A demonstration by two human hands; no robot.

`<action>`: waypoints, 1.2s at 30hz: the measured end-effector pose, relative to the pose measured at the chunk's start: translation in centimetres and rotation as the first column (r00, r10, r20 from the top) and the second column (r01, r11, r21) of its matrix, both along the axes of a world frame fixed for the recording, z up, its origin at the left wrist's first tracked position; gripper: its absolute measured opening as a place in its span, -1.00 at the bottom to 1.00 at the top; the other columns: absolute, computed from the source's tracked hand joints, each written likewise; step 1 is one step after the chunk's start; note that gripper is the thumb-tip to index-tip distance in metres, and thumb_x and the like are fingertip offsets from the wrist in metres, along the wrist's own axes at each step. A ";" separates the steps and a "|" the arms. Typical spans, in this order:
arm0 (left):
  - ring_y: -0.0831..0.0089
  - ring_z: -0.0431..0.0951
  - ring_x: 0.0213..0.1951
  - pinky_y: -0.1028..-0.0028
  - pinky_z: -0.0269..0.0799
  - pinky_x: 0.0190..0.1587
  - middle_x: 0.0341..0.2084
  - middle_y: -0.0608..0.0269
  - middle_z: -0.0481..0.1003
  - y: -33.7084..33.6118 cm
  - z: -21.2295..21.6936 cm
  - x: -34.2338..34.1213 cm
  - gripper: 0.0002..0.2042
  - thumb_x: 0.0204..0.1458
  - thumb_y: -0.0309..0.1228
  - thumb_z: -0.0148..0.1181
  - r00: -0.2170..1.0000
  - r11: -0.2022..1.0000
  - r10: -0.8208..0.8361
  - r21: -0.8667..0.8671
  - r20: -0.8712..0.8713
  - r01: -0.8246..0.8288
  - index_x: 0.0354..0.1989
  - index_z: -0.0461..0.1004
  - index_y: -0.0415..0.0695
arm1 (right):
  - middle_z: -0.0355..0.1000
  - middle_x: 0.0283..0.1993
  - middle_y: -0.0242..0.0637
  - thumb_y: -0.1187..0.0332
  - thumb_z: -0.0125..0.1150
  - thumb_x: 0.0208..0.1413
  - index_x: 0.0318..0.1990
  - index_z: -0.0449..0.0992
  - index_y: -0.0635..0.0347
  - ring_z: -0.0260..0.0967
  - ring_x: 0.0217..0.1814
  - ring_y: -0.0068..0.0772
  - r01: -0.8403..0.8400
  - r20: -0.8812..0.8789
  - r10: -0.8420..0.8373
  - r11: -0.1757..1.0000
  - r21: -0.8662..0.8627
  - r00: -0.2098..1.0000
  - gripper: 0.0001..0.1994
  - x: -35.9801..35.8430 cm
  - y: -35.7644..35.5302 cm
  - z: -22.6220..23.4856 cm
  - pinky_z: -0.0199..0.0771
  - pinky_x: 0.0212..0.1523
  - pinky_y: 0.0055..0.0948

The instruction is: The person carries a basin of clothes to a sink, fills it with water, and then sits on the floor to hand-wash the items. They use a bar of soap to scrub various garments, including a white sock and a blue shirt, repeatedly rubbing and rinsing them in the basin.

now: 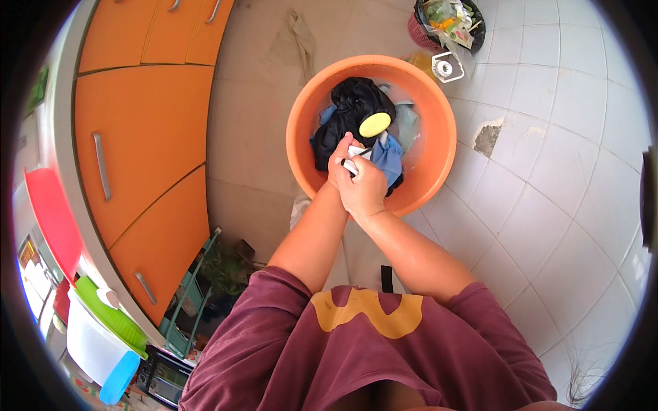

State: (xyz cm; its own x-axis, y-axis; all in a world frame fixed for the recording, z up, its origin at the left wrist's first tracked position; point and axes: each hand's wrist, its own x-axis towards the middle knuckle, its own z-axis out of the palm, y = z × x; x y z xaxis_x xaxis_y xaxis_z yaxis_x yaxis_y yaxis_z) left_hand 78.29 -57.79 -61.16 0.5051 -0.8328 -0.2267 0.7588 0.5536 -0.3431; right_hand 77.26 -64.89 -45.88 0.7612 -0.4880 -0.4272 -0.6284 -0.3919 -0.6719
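Observation:
My left hand (342,152) and my right hand (365,186) meet over the near side of a round orange basin (444,161). Both are closed on a small white cloth with black trim (360,152), bunched between them; its full shape is hidden by my fingers. Just beyond my hands, a yellow bar of soap (375,125) rests on a heaped black garment (351,103). A light blue cloth (388,159) lies beside my right hand, and a pale grey-green cloth (407,127) sits in cloudy water at the basin's right.
Orange cabinets (140,130) line the left side, and a white tiled wall (541,192) rises on the right. Behind the basin stand a jug of yellowish liquid (423,63) and a bin of scraps (421,33). A beige cloth (300,44) lies on the floor.

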 end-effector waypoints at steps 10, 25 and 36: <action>0.43 0.50 -0.41 0.41 0.42 -0.34 -0.51 0.30 0.49 -2.7 5.4 1.2 -0.76 0.20 -0.15 -0.06 0.992 0.803 -0.094 0.581 -0.089 0.129 -0.35 0.44 0.00 | 0.47 -0.45 0.02 0.20 0.23 -0.09 -0.50 0.48 0.18 0.45 -0.33 0.11 0.102 -0.044 -0.103 0.994 -0.038 0.994 -0.77 -0.1 -1.4 -2.8 0.41 -0.31 -0.08; 0.15 0.52 -0.12 0.15 0.41 -0.01 -0.26 0.15 0.54 -1.6 8.1 2.1 -0.60 0.20 0.02 -0.17 0.987 0.882 -0.022 0.463 -0.158 0.093 -0.37 0.41 -0.04 | 0.49 -0.26 -0.23 -0.02 0.16 0.12 -0.14 0.42 0.35 0.48 -0.24 -0.27 0.594 -0.393 -0.582 0.199 0.780 0.712 -0.51 1.6 -10.9 -7.0 0.47 -0.23 -0.33; 0.23 0.49 -0.09 0.22 0.39 0.03 -0.23 0.18 0.50 -0.4 9.3 4.0 -0.76 0.08 -0.17 0.12 0.997 0.848 -0.050 0.530 0.061 0.010 -0.23 0.40 -0.08 | 0.47 -0.15 -0.31 0.26 0.21 0.13 -0.02 0.41 0.26 0.43 -0.13 -0.43 0.367 -0.314 -0.203 0.340 0.866 0.927 -0.66 -2.2 -12.4 -3.2 0.46 -0.09 -0.35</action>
State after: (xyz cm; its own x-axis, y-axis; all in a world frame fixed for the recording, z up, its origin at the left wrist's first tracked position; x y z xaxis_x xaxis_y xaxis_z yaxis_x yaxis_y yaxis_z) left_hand 82.32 -58.20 -51.86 0.5131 -0.6118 -0.6020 0.7887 0.6128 0.0494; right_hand 75.10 -77.25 -49.05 0.5561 0.0717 -0.8280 -0.6804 0.6114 -0.4040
